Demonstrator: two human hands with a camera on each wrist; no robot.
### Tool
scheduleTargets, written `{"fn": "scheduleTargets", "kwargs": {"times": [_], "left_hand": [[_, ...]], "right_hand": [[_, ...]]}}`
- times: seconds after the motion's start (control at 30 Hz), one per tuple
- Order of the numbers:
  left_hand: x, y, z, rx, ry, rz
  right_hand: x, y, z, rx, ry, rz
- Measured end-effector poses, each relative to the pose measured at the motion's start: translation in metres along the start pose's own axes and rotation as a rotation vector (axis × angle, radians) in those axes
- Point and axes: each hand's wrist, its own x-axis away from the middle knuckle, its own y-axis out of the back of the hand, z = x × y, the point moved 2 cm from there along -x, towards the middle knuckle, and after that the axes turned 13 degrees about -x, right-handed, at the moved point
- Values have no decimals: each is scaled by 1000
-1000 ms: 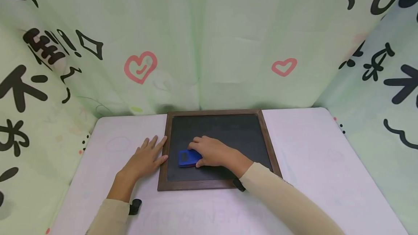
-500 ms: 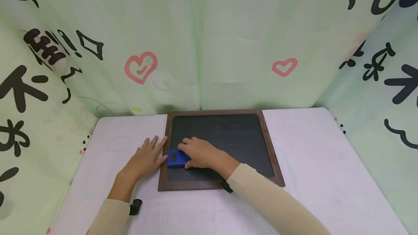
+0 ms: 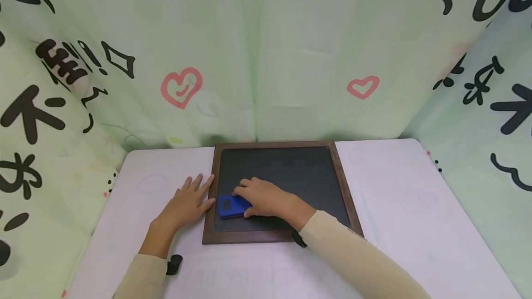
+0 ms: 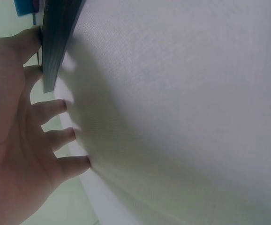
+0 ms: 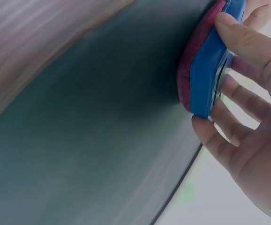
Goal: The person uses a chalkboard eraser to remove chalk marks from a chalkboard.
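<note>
A small blackboard in a brown wooden frame lies on the white table. My right hand grips a blue chalkboard eraser over the board's left part, thumb on the near side and fingers on the far side. In the right wrist view the eraser shows its dark red felt underside, turned to the board. At the board's left edge rests my left hand, fingers spread; its thumb and index finger touch the frame, and the other fingertips press on the table.
The white table extends on both sides of the board and in front of it. Behind it hangs a pale green curtain with hearts and black lettering, which also runs along both sides. A black strap piece sits at the left wrist.
My right hand slid the eraser left to the frame's left side, then back a little to the right. The left hand has stayed at the board's edge.
</note>
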Motion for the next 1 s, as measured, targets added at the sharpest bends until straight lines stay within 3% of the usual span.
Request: {"fn": "scheduleTargets", "kwargs": {"times": [0.37, 1.0], "left_hand": [[2, 2, 0, 0, -14, -29], [0, -3, 1, 2, -13, -31]], "right_hand": [[43, -2, -30, -23, 25, 5], [150, 7, -105, -125, 21, -87]]}}
